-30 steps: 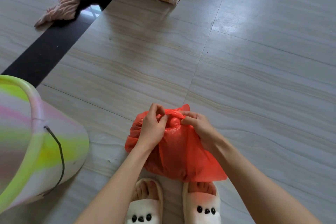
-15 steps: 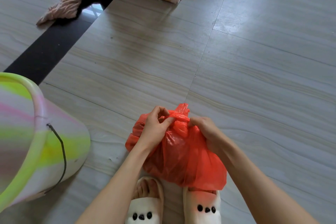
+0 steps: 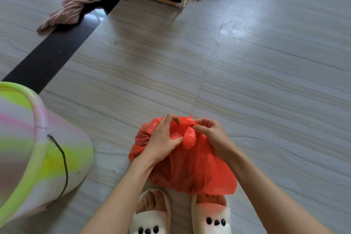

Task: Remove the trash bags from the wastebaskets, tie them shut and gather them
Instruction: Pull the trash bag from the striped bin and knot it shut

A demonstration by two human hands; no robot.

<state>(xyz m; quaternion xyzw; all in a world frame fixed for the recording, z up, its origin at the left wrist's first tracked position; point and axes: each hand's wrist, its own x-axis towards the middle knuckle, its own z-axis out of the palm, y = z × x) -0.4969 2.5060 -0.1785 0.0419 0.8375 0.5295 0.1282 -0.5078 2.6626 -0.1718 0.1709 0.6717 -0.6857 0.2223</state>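
Tiled floor (image 3: 247,81); red trash bag (image 3: 190,167) upright, gathered neck up.

A red, thin plastic trash bag (image 3: 191,165) is seen bulging on the floor, near centre, its top gathered into a twisted knot. A pastel-striped wastebasket (image 3: 38,150) with a green rim is set at the near left.

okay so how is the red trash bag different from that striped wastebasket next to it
The red trash bag is thin, crumpled, one-colour plastic; the striped wastebasket is rigid, banded in green, pink and white.
The bag is gripped at its bunched top by the left hand and right hand; nothing touches the wastebasket.
The bag shows whole, in front of the white slippers; the wastebasket, to its left, is cut off by the frame edge.
Both sit on the tiled floor.
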